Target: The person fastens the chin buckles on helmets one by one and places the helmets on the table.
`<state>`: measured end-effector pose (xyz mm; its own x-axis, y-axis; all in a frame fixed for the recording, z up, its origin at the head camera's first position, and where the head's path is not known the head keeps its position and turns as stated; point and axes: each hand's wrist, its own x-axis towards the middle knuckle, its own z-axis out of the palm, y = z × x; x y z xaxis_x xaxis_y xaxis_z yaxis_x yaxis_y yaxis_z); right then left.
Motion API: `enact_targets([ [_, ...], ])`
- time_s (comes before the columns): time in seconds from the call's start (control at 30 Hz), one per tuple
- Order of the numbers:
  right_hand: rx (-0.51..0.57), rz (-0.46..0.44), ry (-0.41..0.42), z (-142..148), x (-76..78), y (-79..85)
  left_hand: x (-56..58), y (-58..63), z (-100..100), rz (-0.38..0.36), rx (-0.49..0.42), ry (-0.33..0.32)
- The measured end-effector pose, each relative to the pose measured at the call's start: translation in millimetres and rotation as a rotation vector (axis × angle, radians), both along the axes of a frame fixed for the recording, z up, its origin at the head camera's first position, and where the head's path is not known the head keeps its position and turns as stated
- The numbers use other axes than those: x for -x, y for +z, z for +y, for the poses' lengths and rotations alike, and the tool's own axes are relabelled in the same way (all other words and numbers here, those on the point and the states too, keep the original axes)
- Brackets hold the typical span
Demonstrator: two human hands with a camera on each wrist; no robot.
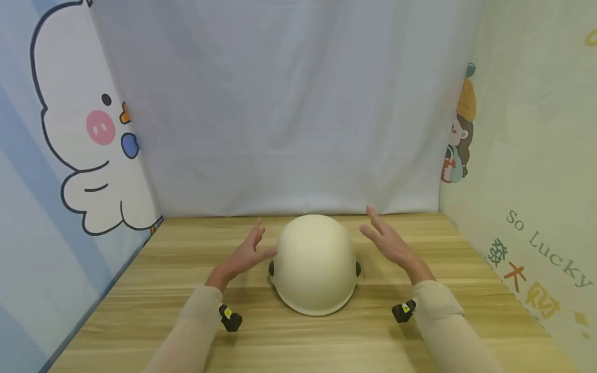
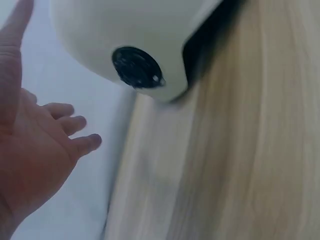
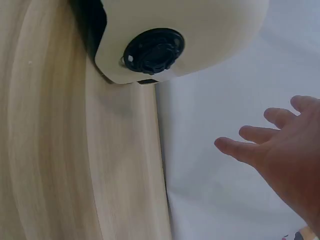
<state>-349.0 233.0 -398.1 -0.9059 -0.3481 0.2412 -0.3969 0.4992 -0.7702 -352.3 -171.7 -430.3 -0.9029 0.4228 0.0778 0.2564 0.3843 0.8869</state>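
the cream helmet [image 1: 314,264] is seen dome up on the wood-grained surface [image 1: 140,311], between the two hands; the left hand [image 1: 242,259] is held at its left side and the right hand [image 1: 391,246] at its right, both with fingers spread and nothing grasped; whether the shell is touched by the left thumb cannot be told, while the right hand is plainly held apart from it.

if the smooth, rounded shell were pressed by flat palms alone, grip could be lost and the helmet dropped or rolled; if one side were pushed sooner than the other, it could be slid or turned askew; fingers could be caught on the black left knob [image 2: 136,66] or the black right knob [image 3: 154,51], since both are set out from the sides, just where a hold might be taken; the left wrist camera [image 1: 230,318] and right wrist camera [image 1: 403,311] could be knocked against the rim if the wrists were brought inward.

beyond the far edge a pale cloth [image 1: 298,103] is hung, by which forward reach might be limited; the sides are bounded by a cartoon-printed left wall [image 1: 93,197] and a lettered right wall [image 1: 527,155], both well apart from the helmet.
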Motion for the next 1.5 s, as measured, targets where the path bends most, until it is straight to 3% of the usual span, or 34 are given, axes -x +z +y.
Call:
enact_targets([
  [0.13, 0.095, -0.031, 0.038, 9.2, -4.5, -1.9, -2.6, 5.5, 3.8, 0.013, -0.016, -0.038],
  [0.3, 0.195, -0.12, 0.138, 13.3, -4.8, -11.8, -1.8, 4.7, 7.6, 0.004, -0.05, -0.04],
  [0.47, 0.181, -0.232, 0.149, 7.1, -6.5, -26.5, -3.7, -2.5, 14.2, -0.058, -0.055, -0.03],
  [0.6, 0.155, -0.285, 0.144, -0.4, -8.3, -31.0, 0.6, -9.4, 16.8, -0.066, -0.052, -0.003],
  [0.73, 0.131, -0.302, 0.155, -4.2, -9.0, -36.7, 4.6, -17.2, 18.1, -0.08, -0.072, -0.001],
  [0.9, 0.111, -0.313, 0.178, -3.4, -7.0, -47.0, 3.9, -26.5, 19.5, -0.134, -0.147, -0.044],
  [1.1, 0.135, -0.312, 0.205, -9.0, -5.6, -46.6, 5.8, -33.4, 13.3, -0.154, -0.163, -0.045],
  [1.3, 0.148, -0.312, 0.224, -13.7, -5.3, -46.8, 5.2, -34.4, 8.8, -0.158, -0.146, -0.046],
  [1.5, 0.129, -0.305, 0.193, -9.5, -6.0, -49.4, 5.1, -33.7, 12.1, -0.169, -0.145, -0.071],
])
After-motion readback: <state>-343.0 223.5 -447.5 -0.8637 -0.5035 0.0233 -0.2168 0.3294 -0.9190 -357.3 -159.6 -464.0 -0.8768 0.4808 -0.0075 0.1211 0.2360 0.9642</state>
